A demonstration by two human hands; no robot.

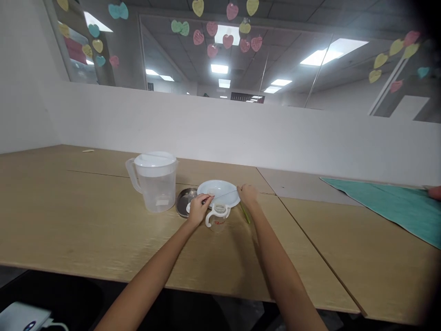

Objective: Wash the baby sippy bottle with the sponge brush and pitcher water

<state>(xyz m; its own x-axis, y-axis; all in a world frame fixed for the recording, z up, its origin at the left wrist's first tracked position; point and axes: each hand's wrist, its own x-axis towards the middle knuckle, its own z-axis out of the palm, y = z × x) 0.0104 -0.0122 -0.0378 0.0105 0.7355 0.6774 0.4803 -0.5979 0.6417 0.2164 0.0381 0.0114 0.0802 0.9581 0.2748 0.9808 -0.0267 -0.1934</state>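
Left hand [199, 209] pinching small dark piece [204, 201], smooth plate's [217, 186] 8 o'clock; right hand [248, 194] pinching thin strand [227, 193], 3 o'clock; wood-grained table [213, 257] opening toward 6.

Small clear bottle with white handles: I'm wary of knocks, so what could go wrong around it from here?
The left hand is close beside the small clear bottle with white handles; a slip sideways might tip it. The long, thin item between that hand and the right hand passes above the white oval plate, so dipping it could nudge the rim.
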